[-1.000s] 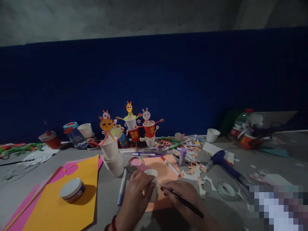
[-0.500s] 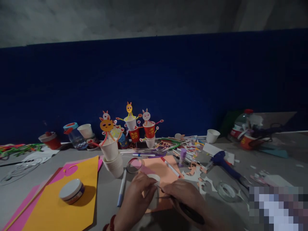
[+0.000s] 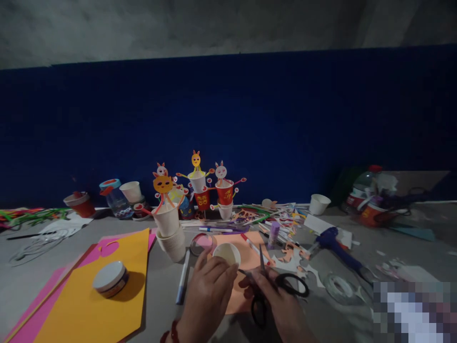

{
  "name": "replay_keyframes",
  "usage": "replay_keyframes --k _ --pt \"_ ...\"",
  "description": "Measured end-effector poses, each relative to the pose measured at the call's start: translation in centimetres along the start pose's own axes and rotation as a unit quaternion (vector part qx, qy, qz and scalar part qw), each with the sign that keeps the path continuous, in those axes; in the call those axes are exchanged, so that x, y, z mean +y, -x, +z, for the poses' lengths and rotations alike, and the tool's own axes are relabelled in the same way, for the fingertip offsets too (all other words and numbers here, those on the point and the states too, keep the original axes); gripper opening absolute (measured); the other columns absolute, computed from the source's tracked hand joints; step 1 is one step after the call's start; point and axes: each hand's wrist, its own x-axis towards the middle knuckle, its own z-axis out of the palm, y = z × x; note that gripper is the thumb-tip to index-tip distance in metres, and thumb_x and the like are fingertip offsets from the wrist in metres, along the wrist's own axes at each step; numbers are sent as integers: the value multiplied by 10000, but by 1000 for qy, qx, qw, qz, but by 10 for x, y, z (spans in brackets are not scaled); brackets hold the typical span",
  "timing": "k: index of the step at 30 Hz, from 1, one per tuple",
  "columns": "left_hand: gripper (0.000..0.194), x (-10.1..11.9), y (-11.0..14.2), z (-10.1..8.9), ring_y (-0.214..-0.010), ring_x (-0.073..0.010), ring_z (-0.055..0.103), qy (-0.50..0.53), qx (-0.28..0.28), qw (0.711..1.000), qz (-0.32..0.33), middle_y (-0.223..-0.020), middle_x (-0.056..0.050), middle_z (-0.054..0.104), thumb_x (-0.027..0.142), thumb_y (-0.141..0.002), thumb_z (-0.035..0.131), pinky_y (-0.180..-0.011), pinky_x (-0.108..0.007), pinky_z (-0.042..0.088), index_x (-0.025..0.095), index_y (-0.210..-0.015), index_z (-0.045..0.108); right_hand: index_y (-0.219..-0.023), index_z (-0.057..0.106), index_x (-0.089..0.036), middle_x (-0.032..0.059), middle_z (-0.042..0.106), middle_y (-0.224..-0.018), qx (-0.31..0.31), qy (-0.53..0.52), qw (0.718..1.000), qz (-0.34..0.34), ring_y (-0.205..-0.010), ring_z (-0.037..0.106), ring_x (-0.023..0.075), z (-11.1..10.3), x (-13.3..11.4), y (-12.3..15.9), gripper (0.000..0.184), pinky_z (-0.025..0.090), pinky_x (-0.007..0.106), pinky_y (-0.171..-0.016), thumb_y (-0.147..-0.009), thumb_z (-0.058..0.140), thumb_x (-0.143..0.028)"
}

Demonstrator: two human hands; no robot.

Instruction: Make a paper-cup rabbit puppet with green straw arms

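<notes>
My left hand (image 3: 209, 288) is wrapped round a small white paper cup (image 3: 227, 253), tilted so its open mouth faces me. My right hand (image 3: 276, 300) grips black-handled scissors (image 3: 266, 286), blades apart, with their points near the cup's lower side. Both hands hover over a peach paper sheet (image 3: 243, 247) on the grey table (image 3: 157, 286).
Yellow and pink card sheets (image 3: 89, 305) with a round tub (image 3: 109, 278) lie left. A stack of white cups (image 3: 171, 233) and several cup puppets (image 3: 210, 188) stand behind. A blue marker (image 3: 183, 278), glue stick (image 3: 273, 233), glue gun (image 3: 333, 243), tape roll (image 3: 337, 286) and paper scraps lie around.
The cup has been tipped up so its mouth faces me. My right hand turned the scissors from lying flat to handles showing, blades opened beside the cup.
</notes>
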Motion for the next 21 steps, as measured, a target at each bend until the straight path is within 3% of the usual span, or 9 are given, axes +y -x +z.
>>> replay_keyframes --k 2,4,6,9,12,15,18,20,21 --pt "220 -3 1 1 -794 -189 682 38 19 999 -20 -813 -7 732 61 -912 566 -1009 -524 450 222 -1037 648 -787 731 -224 44 777 -763 -28 95 993 -68 -734 722 228 -4 -5 3 384 529 270 -652 -888 605 -573" --pt "197 -6 1 3 -784 -183 684 78 30 996 -38 -819 -13 732 83 -910 578 -981 -480 485 226 -1023 654 -797 735 -235 27 765 -742 -65 199 966 -154 -730 720 212 -9 -10 4 355 526 258 -688 -960 537 -479" --pt "183 -8 1 4 -782 -183 686 105 22 993 -50 -825 -16 736 101 -912 584 -966 -460 498 231 -1016 661 -892 735 -237 39 782 -833 -97 290 919 -248 -781 723 217 -15 -13 3 326 525 266 -722 -1000 474 -399" --pt "171 -9 2 5 -768 -187 674 128 -8 990 -61 -803 -18 729 119 -919 580 -907 -427 519 238 -995 676 -987 713 -225 62 794 -889 -132 396 824 -384 -792 718 223 -22 -13 -6 308 509 289 -732 -1022 425 -328" --pt "151 -7 2 3 -747 -196 655 149 -41 985 -75 -753 -24 716 144 -932 565 -798 -380 528 229 -949 689 -892 696 -215 42 777 -764 -170 448 759 -440 -676 697 198 -25 -9 -17 311 472 276 -632 -1031 426 -285" --pt "149 -7 2 0 -720 -200 649 172 -52 979 -94 -714 -25 708 171 -935 565 -742 -351 522 219 -910 704 -924 689 -204 46 773 -787 -187 479 718 -468 -689 689 195 -25 -6 -23 298 475 288 -649 -1039 416 -238" --pt "150 -8 2 -2 -739 -201 666 186 -56 975 -110 -756 -34 723 169 -929 567 -699 -319 524 218 -921 708 -942 698 -204 66 783 -825 -195 476 703 -491 -708 695 211 -25 -4 -22 341 485 314 -672 -1051 376 -235" --pt "143 -9 2 -1 -771 -207 683 176 -48 977 -111 -794 -41 740 163 -923 575 -699 -313 531 219 -927 707 -923 705 -202 69 783 -802 -186 455 732 -473 -700 705 221 -24 -4 -19 359 486 315 -658 -1052 378 -272" --pt "140 -10 2 0 -786 -209 688 168 -43 979 -107 -811 -43 745 163 -921 580 -705 -314 535 221 -934 707 -934 709 -206 66 785 -814 -177 436 761 -447 -717 712 222 -24 -5 -17 338 491 309 -665 -1044 401 -293"
